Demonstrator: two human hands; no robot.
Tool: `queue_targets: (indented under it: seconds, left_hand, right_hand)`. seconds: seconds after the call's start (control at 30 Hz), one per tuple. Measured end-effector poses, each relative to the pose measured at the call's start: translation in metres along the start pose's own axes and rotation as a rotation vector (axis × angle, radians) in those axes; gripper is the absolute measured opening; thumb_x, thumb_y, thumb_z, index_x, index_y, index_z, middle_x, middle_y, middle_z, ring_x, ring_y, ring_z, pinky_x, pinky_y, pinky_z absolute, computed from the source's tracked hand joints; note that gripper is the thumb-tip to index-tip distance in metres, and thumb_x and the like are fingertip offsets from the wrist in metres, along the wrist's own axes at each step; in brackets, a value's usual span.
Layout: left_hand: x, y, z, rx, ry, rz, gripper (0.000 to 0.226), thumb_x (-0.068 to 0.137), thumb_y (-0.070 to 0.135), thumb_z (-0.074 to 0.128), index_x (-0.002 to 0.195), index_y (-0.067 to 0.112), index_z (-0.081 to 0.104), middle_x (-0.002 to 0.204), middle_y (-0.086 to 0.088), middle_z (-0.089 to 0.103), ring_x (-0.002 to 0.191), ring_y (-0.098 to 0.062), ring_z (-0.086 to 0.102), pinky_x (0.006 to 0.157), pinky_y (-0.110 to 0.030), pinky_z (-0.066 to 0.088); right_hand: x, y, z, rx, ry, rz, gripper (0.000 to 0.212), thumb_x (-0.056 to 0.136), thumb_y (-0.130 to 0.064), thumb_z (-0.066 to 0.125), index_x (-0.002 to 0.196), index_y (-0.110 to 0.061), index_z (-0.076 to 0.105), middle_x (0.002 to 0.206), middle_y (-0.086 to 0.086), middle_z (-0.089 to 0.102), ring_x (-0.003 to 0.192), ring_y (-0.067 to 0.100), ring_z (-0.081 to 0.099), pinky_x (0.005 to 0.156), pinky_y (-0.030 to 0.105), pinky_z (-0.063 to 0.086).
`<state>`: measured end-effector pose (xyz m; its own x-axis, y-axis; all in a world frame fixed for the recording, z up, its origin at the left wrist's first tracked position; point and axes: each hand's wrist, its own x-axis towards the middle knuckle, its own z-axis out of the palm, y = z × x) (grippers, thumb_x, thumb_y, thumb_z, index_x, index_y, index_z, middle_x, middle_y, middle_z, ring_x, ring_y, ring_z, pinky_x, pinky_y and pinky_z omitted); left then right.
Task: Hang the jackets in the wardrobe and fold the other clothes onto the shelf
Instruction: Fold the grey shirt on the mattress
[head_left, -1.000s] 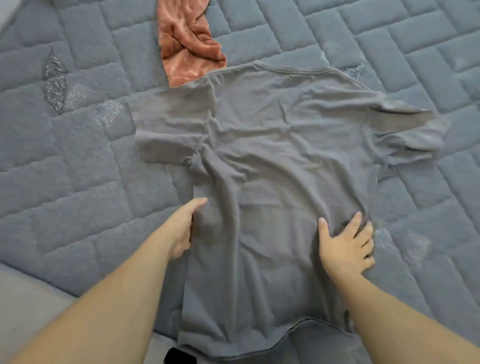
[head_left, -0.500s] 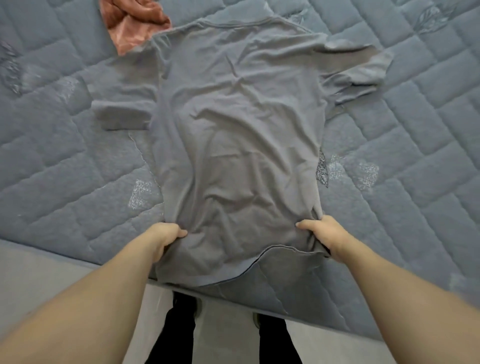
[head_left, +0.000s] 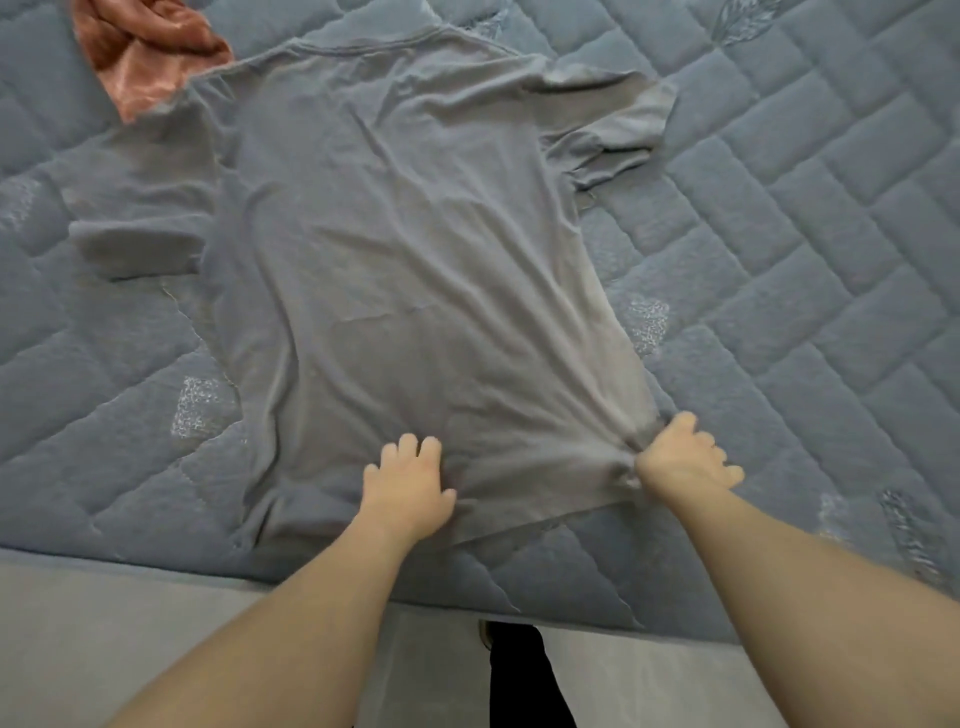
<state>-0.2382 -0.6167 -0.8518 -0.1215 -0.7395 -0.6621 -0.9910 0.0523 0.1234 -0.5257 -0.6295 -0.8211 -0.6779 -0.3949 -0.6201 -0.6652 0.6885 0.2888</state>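
a grey t-shirt (head_left: 395, 249) lies spread flat on a quilted blue-grey bed (head_left: 805, 260), collar at twelve o'clock, hem at six o'clock near the bed's edge. the left hand (head_left: 408, 488) rests on the lower middle of the shirt, fingers loosely spread and pressing the cloth down, grasping nothing. the right hand (head_left: 680, 457) is at the shirt's four o'clock corner; the fabric bunches and stretches toward it, so it appears to pinch the side seam near the hem, though its fingers are blurred. an orange-pink garment (head_left: 140, 57) lies crumpled at eleven o'clock, partly under the shirt's shoulder. the sleeve at two o'clock is rumpled and doubled over.

the step looks like smoothing before folding. to do it well, hold the middle steady with the flat hand, draw the corner outward evenly until creases clear, then straighten the rumpled sleeve before folding the sides in.
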Motion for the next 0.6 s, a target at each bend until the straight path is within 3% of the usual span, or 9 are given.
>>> queue_targets:
  seconds: [0.07, 0.17, 0.33, 0.47, 0.6]
  left_hand:
    - [0.012, 0.01, -0.006, 0.014, -0.225, -0.014, 0.035, 0.087, 0.042, 0.055, 0.113, 0.02, 0.046, 0.127, -0.005, 0.05, 0.121, -0.03, 0.047, 0.092, -0.043, 0.042]
    - [0.037, 0.006, -0.035, 0.018, -0.303, 0.063, 0.028, 0.088, 0.035, 0.052, 0.109, 0.018, 0.06, 0.125, -0.01, 0.062, 0.114, -0.031, 0.058, 0.089, -0.037, 0.047]
    - [0.077, -0.025, -0.093, -0.076, 0.143, 0.024, 0.029, 0.09, 0.025, 0.049, 0.115, 0.012, 0.051, 0.124, -0.014, 0.053, 0.118, -0.036, 0.048, 0.092, -0.045, 0.044]
    - [0.099, -0.063, -0.112, -0.069, 0.165, 0.032, 0.064, 0.094, 0.035, 0.048, 0.152, 0.019, 0.027, 0.156, -0.01, 0.024, 0.143, -0.032, 0.023, 0.113, -0.048, 0.029]
    - [0.128, -0.103, -0.107, -0.056, 0.232, -0.005, 0.075, 0.1, 0.051, 0.035, 0.159, 0.023, -0.001, 0.166, -0.005, -0.008, 0.152, -0.026, -0.008, 0.123, -0.049, 0.004]
  right_hand:
    - [-0.001, -0.004, 0.0, -0.11, 0.096, -0.064, 0.074, 0.081, -0.031, 0.059, 0.143, -0.022, 0.02, 0.145, 0.013, 0.028, 0.133, 0.034, 0.03, 0.112, 0.056, 0.02]
    - [-0.002, -0.024, -0.003, -0.117, 0.196, -0.325, 0.08, 0.084, -0.031, 0.053, 0.152, -0.022, 0.011, 0.153, 0.013, 0.014, 0.141, 0.033, 0.016, 0.117, 0.057, 0.006]
    - [-0.02, -0.109, -0.005, -0.073, 0.127, -0.767, 0.068, 0.098, -0.041, 0.041, 0.157, -0.025, 0.011, 0.165, 0.006, -0.001, 0.151, 0.024, 0.001, 0.122, 0.045, 0.002]
    - [-0.026, -0.177, -0.01, -0.085, 0.11, -0.929, 0.066, 0.1, -0.046, 0.036, 0.157, -0.03, 0.006, 0.165, 0.002, -0.01, 0.152, 0.024, -0.004, 0.122, 0.047, 0.001]
    - [-0.011, -0.241, -0.017, -0.116, 0.196, -0.944, 0.065, 0.1, -0.053, 0.026, 0.156, -0.038, -0.003, 0.163, 0.003, -0.019, 0.151, 0.026, -0.014, 0.121, 0.05, -0.004]
